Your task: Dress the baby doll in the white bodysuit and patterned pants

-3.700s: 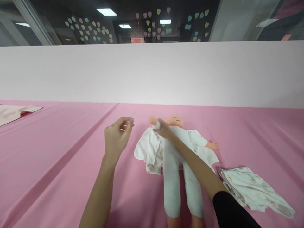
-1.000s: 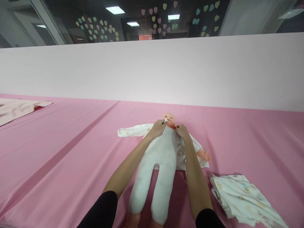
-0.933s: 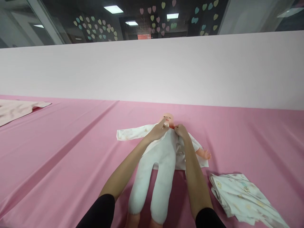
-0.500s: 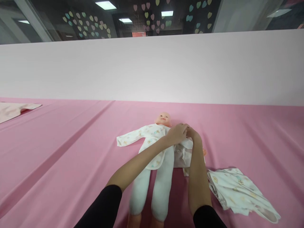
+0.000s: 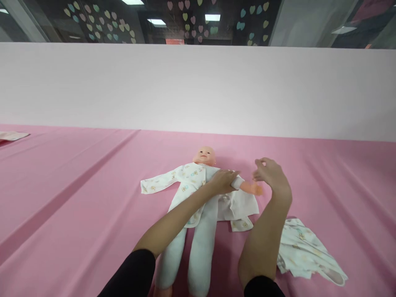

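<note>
A baby doll lies on its back, dressed in white leggings and a printed white baby jacket. Its sleeve at left is spread outward. My left hand is closed over the doll's upper arm at right; what lies under the palm is hidden. Beyond my fingers, a short white cuff and the doll's bare forearm stick out. Above and right of the doll's hand, my right hand hovers with bent fingers apart, holding nothing visible. The jacket's loose half lies bunched beneath the arm, its printed sleeve end below.
A folded printed white garment lies at right, partly behind my right forearm. At the far left is the edge of a pale cloth. The pink sheet has creases and ends at a white wall.
My right hand has parted from my left and moved right. My left hand has shifted slightly left and down onto the doll's arm, whose forearm is now uncovered. The view has shifted a little.
</note>
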`<state>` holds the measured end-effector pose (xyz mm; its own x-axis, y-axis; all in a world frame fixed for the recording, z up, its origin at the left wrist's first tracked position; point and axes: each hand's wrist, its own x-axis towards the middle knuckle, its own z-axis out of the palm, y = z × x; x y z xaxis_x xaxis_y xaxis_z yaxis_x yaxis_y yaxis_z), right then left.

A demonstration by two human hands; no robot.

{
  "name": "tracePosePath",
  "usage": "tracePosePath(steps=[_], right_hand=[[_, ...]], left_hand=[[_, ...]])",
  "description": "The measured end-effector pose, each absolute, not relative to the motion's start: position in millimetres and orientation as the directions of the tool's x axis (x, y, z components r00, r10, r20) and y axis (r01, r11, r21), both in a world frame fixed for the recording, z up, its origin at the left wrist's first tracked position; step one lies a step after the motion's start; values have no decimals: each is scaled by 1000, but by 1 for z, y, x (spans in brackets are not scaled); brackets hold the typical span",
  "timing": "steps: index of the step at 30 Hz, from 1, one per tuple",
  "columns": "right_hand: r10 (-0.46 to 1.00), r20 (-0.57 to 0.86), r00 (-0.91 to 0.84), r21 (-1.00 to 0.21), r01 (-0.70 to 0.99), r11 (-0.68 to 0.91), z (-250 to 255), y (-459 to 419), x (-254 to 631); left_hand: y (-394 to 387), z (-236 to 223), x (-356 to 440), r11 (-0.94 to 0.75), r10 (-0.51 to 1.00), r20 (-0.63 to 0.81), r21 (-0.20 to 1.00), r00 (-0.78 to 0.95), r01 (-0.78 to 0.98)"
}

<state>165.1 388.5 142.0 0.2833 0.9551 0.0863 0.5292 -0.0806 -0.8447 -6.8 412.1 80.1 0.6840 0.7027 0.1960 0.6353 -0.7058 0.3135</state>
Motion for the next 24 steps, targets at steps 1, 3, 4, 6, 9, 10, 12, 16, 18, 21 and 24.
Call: tracePosePath(steps=[1,3,4,6,9,10,12,16,18,21,24], right_hand=[[919,197,343,-849,528,-15,152,382,165],[849,311,427,-850,525,47,163,378,163],[836,336,434,-844,533,63,162,381,162],[891,285,354,-816,578,31,149,395,158],[990,20,140,-687,722,-88,111,427,143],[995,-65,79,-640,762,-102,97,438,136],[988,-156,-8,-592,801,-88,73,455,122],[983,-182,-2,-555,825,-102,49,472,109],[987,-153,37,-557,822,-117,49,472,116],[965,93,244,-673,730,-120,61,466,134],[830,362,424,-813,580,58,84,457,144]], left_hand=[[414,83,-10,-663,739,214,394,638,636],[417,90,-19,-552,825,251,549,505,628],[418,93,-24,-497,862,270,614,428,613],[421,98,-33,-435,900,319,700,296,567],[423,100,-39,-466,883,405,702,236,538],[422,99,-39,-491,868,430,674,248,552],[421,99,-36,-530,842,453,596,293,603],[418,100,-33,-546,827,435,473,356,691],[418,101,-33,-510,847,400,430,349,745],[419,102,-31,-459,880,293,315,375,830],[418,103,-28,-479,874,195,200,444,855]])
